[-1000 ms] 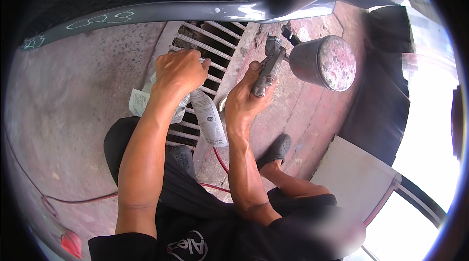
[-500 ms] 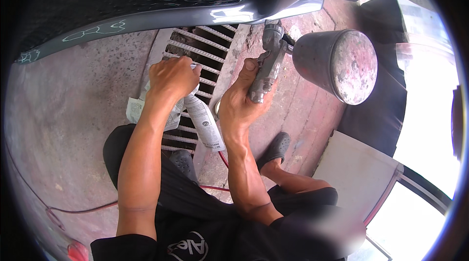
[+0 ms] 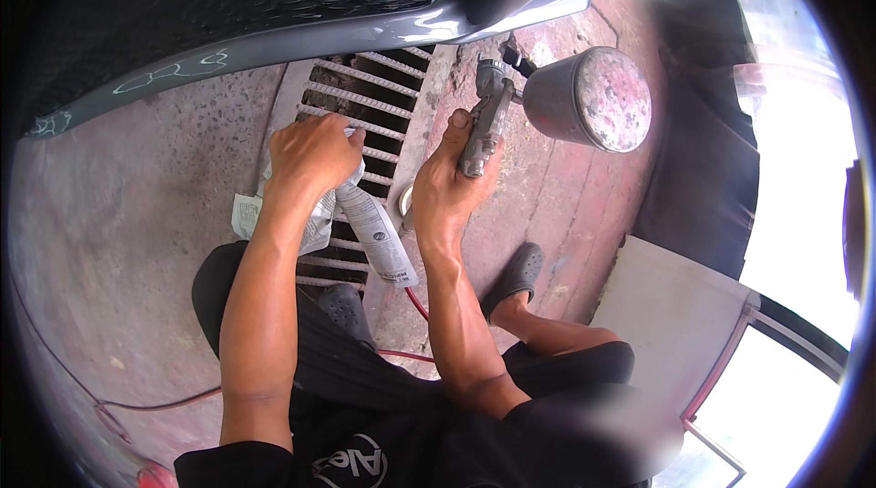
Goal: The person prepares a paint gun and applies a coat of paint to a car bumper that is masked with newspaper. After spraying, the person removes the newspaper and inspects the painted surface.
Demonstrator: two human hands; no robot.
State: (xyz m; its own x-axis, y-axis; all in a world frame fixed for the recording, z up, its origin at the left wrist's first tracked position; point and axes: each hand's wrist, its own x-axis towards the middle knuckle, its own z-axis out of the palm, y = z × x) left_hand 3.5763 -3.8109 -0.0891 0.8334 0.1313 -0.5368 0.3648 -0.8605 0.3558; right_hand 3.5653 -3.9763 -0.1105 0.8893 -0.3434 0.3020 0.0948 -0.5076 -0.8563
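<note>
My left hand [image 3: 315,155] is closed around a crumpled sheet of newspaper [image 3: 376,237], which hangs down on both sides of my wrist above the floor grate. In my right hand [image 3: 449,191] is a grey, paint-stained spray gun [image 3: 486,132], its body gripped with the thumb along it. The gun's round metal cup [image 3: 552,103] sticks out to the right, its worn end speckled with pink and white. Just beyond the gun is the lower edge of a dark grey car bumper [image 3: 365,30]. My right fingers are mostly hidden behind the gun.
A ribbed metal drain grate [image 3: 360,106] lies in the concrete floor beneath my hands. A red hose [image 3: 164,406] runs along the floor and past my legs. Dark sheeting [image 3: 698,168] and a pale panel [image 3: 666,305] stand at the right. My feet wear grey clogs [image 3: 517,273].
The spray gun and its cup have shifted left, with the cup turned a little and appearing smaller. My left hand keeps its hold on the newspaper and has moved slightly left.
</note>
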